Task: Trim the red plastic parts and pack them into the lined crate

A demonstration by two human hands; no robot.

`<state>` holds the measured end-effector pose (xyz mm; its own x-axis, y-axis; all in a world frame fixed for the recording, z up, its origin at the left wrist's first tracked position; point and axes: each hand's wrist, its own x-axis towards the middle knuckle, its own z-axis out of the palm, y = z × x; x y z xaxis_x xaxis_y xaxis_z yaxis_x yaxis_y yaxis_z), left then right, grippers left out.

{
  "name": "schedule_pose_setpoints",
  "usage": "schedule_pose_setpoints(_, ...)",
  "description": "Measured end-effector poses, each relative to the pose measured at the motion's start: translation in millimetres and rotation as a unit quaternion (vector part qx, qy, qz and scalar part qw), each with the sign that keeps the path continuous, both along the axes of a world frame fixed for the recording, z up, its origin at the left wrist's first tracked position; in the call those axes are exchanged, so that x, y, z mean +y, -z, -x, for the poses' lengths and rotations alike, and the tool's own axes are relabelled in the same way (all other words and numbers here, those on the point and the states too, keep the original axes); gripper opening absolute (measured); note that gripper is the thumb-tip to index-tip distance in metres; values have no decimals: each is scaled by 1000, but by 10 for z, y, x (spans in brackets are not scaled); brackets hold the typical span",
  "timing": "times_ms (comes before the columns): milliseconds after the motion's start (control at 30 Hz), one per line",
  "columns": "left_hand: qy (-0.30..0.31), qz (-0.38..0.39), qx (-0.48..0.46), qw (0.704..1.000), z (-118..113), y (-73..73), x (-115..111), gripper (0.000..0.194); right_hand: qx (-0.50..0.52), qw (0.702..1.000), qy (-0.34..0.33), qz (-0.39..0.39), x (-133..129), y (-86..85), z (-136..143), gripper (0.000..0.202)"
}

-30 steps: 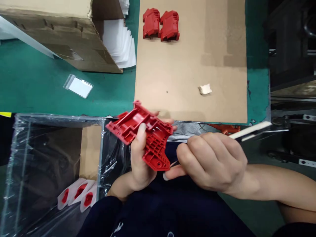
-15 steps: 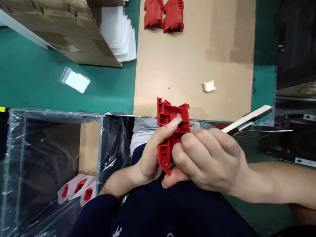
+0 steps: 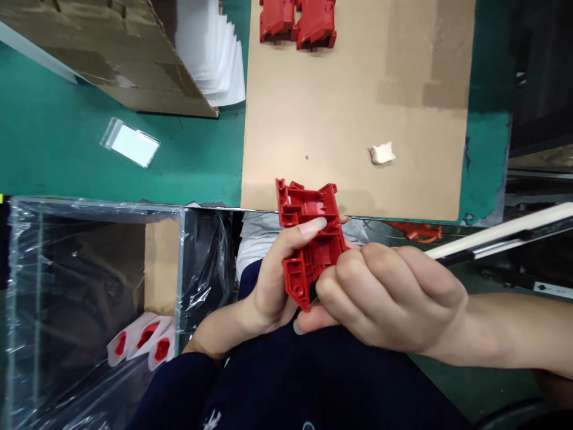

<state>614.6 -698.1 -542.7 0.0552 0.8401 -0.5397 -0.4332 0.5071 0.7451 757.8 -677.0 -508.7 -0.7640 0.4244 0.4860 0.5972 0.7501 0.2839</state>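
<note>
My left hand [image 3: 273, 280] is closed around a red plastic housing [image 3: 320, 254], its thumb laid across the open, ribbed inside. The housing is tilted, above my lap at the table's front edge. My right hand [image 3: 389, 298] is wrapped round a utility knife [image 3: 505, 233] with a long white and black handle, which sticks out behind the fist to the right. My right thumb reaches under the housing's lower corner, and the fist is against its lower right side. A dark bit of the tool shows at that edge; most of the blade is hidden.
Two more red housings [image 3: 316, 24] lie at the back of a cardboard sheet [image 3: 349, 107], with a crumpled cream scrap [image 3: 382, 153] nearer. Left are a carton [image 3: 134, 65] of white foam sleeves, a clear bag [image 3: 134, 145] and a plastic-lined bin [image 3: 179, 269] holding wrapped red parts.
My right fist has shifted slightly right, and the knife handle has swung so that more of it extends right. The red housing has moved slightly left, still held in my left hand.
</note>
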Motion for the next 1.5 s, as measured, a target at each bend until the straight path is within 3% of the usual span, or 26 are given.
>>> schedule_pose_setpoints(267,9,-102,-133,986,19,-156,152,31,79,992,43,88,-48,31,40,34)
schedule_pose_setpoints(567,4,-142,-76,987,23,-179,166,30,67,990,54,111,-75,65,50,41)
schedule_pose_setpoints(933,-22,-115,7,993,-27,-163,161,30,51,991,77,101,-111,83,65,32)
schedule_pose_setpoints(1133,-28,-118,32,992,-47,-149,163,36,33,995,61,74,-99,64,15,46)
schedule_pose_setpoints(1500,-39,-97,3,994,-67,-119,177,33,147,980,88,105,-117,175,60,40)
